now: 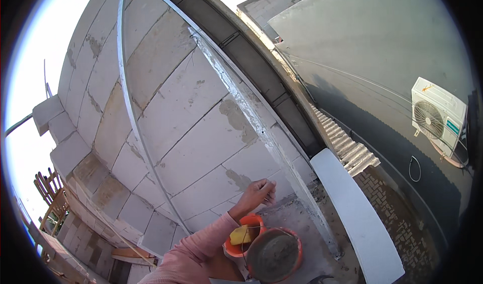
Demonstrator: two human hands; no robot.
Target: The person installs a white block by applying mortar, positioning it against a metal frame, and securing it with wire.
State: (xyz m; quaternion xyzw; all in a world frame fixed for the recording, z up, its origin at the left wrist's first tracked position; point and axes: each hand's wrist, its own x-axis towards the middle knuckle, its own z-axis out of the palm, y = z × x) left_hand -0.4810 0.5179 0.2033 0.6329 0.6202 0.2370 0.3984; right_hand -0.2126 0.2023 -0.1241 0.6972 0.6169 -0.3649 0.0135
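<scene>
My left hand (pixel 258 197), at the end of a pink sleeve, is raised in front of the block wall (pixel 191 133). Its fingers are curled together; whatever they may hold is too small to make out. Just below it stands an orange bucket (pixel 258 219) with a yellow sponge (pixel 240 235) inside. Beside that, a second orange bucket (pixel 300 249) with a wire handle is filled with grey wet mortar (pixel 274 256). A pale flat edge shows at the bottom of the view, its kind unclear. My right hand is out of view.
A mortar-splashed metal profile (pixel 262 130) leans along the wall at right; a thin metal strip (pixel 132 115) crosses it at left. A long white board (pixel 352 208) lies at the right edge, above a paved passage (pixel 390 218). An air conditioner unit (pixel 436 118) hangs on the opposite wall.
</scene>
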